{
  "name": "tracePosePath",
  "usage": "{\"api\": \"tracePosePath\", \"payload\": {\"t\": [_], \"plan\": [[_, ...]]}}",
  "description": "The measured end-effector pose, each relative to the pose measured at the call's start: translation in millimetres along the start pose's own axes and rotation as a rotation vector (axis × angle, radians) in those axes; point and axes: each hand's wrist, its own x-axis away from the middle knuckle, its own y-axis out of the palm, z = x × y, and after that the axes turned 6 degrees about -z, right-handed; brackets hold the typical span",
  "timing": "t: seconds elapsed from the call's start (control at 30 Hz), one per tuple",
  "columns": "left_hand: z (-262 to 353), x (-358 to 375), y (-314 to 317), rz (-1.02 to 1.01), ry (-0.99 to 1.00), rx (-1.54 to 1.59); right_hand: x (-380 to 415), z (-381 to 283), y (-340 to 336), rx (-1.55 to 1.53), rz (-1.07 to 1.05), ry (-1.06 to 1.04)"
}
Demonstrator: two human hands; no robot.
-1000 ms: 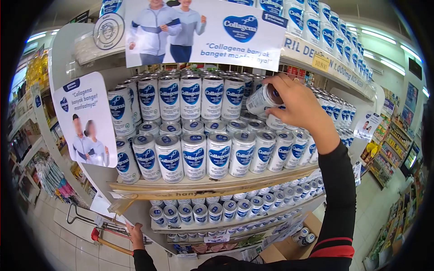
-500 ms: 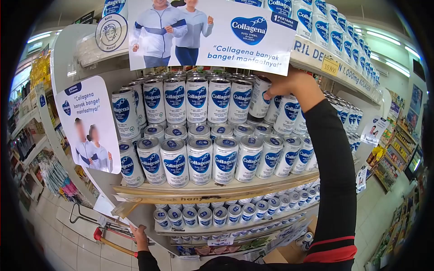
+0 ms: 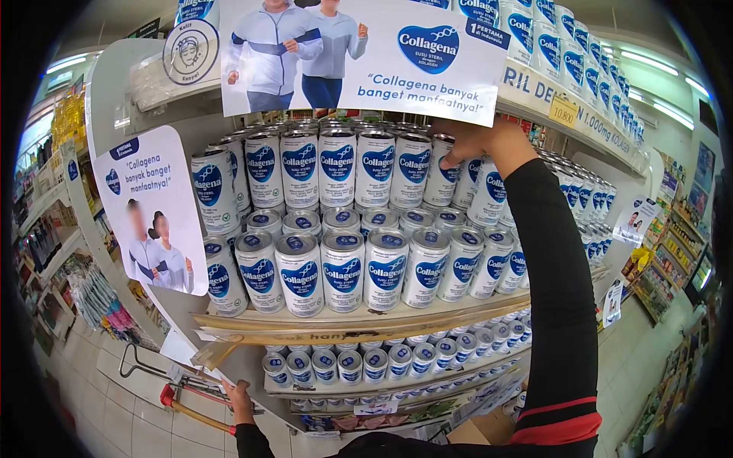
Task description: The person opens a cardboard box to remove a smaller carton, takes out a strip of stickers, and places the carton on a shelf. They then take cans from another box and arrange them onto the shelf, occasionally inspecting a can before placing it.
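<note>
My right hand (image 3: 489, 146) reaches under the hanging sign, its thumb against the side of a white-and-blue Collagena milk can (image 3: 441, 177) at the right of the upper layer. The sign hides most of its fingers, which are closed round the can's top. Similar cans (image 3: 338, 172) stand upright to the left, stacked on a lower layer of cans (image 3: 342, 271). Low on the left, my left hand (image 3: 240, 398) is closed at the lower corner of the shelf unit, by a metal-framed cart (image 3: 164, 372). What its fingers grip is hidden.
The printed sign (image 3: 359, 61) hangs from the upper shelf edge, close over my right hand. A side panel (image 3: 153, 214) stands at the left. Below, another shelf holds smaller-looking rows of cans (image 3: 374, 366). Price tag (image 3: 563, 109) sits on the upper shelf edge.
The can in my right hand has gone from slightly tilted and raised to upright, level with its row. My left hand stays in place; the whole view shifts slightly.
</note>
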Motion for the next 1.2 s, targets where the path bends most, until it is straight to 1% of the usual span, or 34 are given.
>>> {"api": "tracePosePath", "payload": {"t": [0.07,0.23,0.3,0.37,0.47,0.57,0.7,0.8,0.87,0.9,0.97,1.03,1.07,1.1,1.17,1.2], "plan": [[0,1,0,-0.002,-0.002,0.039,1,-3,2,0.006,-0.007,-0.014],[-12,-3,-6,0.000,0.015,0.010,0,-1,4,0.034,0.011,-0.006],[-30,-8,-14,0.005,0.022,-0.005,1,0,4,0.028,0.008,0.000],[-54,-15,-24,-0.024,0.072,0.047,1,0,4,0.023,-0.011,-0.010],[-17,-5,-7,0.005,0.023,0.014,-8,5,11,0.094,0.026,-0.003],[-45,-12,-17,0.057,0.040,0.002,-6,1,10,0.105,0.018,0.018],[-29,-7,-11,0.021,0.016,0.052,12,-12,5,0.145,0.017,0.032],[-9,-2,-4,0.020,-0.007,0.024,22,-13,12,0.155,0.080,0.046],[-9,-4,-5,-0.019,0.026,-0.003,30,-7,21,0.134,0.422,-0.010],[-7,-3,-3,-0.021,0.027,-0.005,38,-4,17,0.132,0.422,-0.008],[-2,-1,-1,0.003,0.017,0.001,65,3,1,0.204,0.376,0.066],[-43,-14,-22,0.000,0.032,0.012,98,26,9,0.198,0.624,-0.177],[-58,-17,-29,0.002,0.049,0.029,121,29,12,0.133,0.668,-0.279],[-47,-12,-22,-0.010,0.040,0.024,147,31,16,0.067,0.710,-0.380],[-4,0,-3,0.026,-0.011,-0.009,205,31,32,0.011,0.597,-0.290],[-4,1,-4,0.001,-0.020,-0.020,230,33,49,-0.052,0.533,-0.235]]}}
